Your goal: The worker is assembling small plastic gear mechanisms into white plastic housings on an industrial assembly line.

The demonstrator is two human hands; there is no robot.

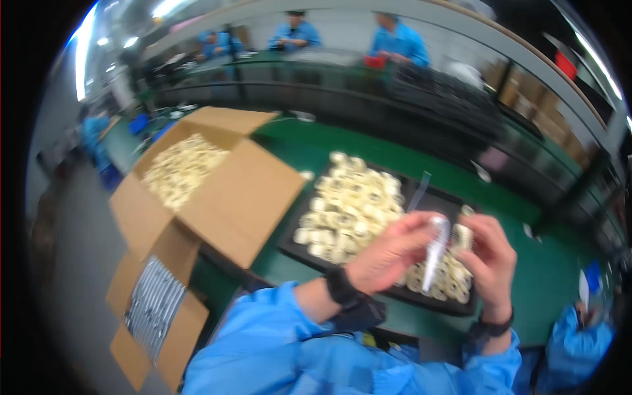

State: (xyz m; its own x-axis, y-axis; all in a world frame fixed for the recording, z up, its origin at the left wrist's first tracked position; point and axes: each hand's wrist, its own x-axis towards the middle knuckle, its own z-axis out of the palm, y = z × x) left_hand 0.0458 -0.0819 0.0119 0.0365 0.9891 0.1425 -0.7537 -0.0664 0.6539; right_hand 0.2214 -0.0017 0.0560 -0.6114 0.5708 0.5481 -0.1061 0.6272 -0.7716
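A slanting white strip [435, 253] sits in left hand [390, 255], cream piece [465, 236] in right hand [494, 259].

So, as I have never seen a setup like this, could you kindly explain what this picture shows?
Of course. There is no machine here: a camera worn on a person's head looks down at their own bare hands, and its fisheye lens bends straight edges. The left hand holds a shiny white piece; the right hand pinches a cream piece. Blur hides their finer details. Beneath and beside them, many cream parts lie heaped on black trays, or one divided tray, on a green table. To the left, an open cardboard box holds more cream pieces, and a smaller box holds silvery strips.
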